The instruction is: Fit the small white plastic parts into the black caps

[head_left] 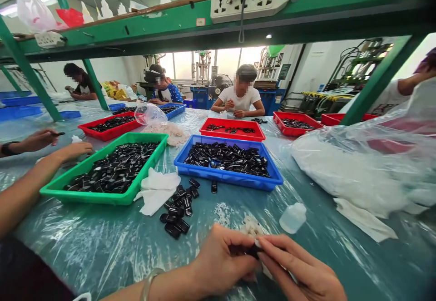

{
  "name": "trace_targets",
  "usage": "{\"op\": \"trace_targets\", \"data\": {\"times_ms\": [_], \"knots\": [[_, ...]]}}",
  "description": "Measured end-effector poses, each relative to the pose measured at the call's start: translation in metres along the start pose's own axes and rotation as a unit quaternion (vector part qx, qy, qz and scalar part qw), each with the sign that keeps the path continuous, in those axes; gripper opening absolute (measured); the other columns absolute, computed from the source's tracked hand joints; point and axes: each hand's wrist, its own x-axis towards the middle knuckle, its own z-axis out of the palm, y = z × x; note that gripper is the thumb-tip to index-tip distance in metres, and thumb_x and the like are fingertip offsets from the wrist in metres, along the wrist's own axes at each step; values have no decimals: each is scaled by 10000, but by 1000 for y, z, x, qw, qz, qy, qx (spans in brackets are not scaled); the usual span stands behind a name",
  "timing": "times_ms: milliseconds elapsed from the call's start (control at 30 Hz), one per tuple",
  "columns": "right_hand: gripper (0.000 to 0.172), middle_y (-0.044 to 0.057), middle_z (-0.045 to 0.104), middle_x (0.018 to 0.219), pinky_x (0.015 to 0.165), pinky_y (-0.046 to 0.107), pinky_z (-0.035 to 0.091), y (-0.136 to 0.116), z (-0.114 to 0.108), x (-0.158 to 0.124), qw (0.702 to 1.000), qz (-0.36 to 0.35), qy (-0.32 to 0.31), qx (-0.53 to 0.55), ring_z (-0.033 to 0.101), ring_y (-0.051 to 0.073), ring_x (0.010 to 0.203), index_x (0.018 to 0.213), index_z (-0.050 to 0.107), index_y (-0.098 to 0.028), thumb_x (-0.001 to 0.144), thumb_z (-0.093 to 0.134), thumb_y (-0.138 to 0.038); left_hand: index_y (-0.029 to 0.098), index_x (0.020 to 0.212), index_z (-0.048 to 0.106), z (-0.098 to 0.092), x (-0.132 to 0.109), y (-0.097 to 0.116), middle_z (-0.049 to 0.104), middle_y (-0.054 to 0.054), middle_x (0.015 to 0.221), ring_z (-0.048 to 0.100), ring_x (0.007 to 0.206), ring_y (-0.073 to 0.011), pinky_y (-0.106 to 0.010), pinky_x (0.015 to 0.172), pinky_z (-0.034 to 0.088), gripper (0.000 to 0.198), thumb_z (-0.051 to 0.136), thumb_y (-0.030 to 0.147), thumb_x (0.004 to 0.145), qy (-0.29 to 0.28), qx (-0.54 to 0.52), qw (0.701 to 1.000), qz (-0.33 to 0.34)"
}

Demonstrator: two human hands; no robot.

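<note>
My left hand (226, 260), a bangle on its wrist, pinches a small glossy black plastic piece (253, 249) low in the head view. Fingers cover most of that piece. My right hand (301, 269) meets it from the right, its fingertips closed on a small white bit (258, 244) against the black piece; its material is hard to make out. Just beyond the fingers lies a little heap of whitish scraps (251, 226). A squat translucent bottle (293, 218) lies tilted to the right. Several similar loose black pieces (177, 210) are heaped ahead on the left.
A blue tray (228, 178) and a green tray (98, 197) hold many black pieces. White tissue (158, 187) lies by the green one. A co-worker's arms (44, 169) reach in from the left. Plastic bags (354, 165) bulge at right. A green shelf beam (163, 19) crosses overhead.
</note>
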Motion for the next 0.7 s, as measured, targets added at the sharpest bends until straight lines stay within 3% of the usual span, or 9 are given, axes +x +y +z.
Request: {"op": "trace_targets", "data": {"times_ms": [133,400,700], "knots": [[308,18,683,908,673,185,561,-1,4,1,1000,2,13,18,667,150,762,1065,684,-316,834,605,-129,132,705,714,-1,1,-1,559,7,525,533,476,-91,-180,498,426,144,576,141,663,-6,-6,1000,-7],[214,50,678,892,654,225,559,-6,2,4,997,57,-29,30,656,171,738,1004,715,-270,871,564,-195,126,681,692,-2,1,-1,559,11,525,561,480,-105,-201,507,471,95,610,169,659,-9,-26,999,-38],[184,35,653,884,671,189,532,-7,2,5,995,77,-44,46,646,155,760,936,719,-242,865,559,-185,131,669,676,-3,0,1,556,25,509,549,455,-91,-180,472,452,76,613,173,666,-14,-19,999,-42]]}}
